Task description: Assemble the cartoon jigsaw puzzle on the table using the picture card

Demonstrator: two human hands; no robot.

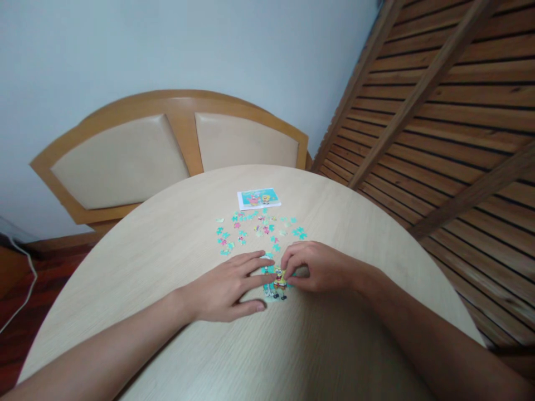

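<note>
Nearest the camera, note both forearms above the round table. Find the left hand flat, fingers spread, gripping nothing, over the left of the joined puzzle section: brace there. Note the right hand curled, fingertips nearly together, at the section's right edge; cannot tell whether around a piece. Press joints level without sliding; check the picture card beyond the loose pieces.
</note>
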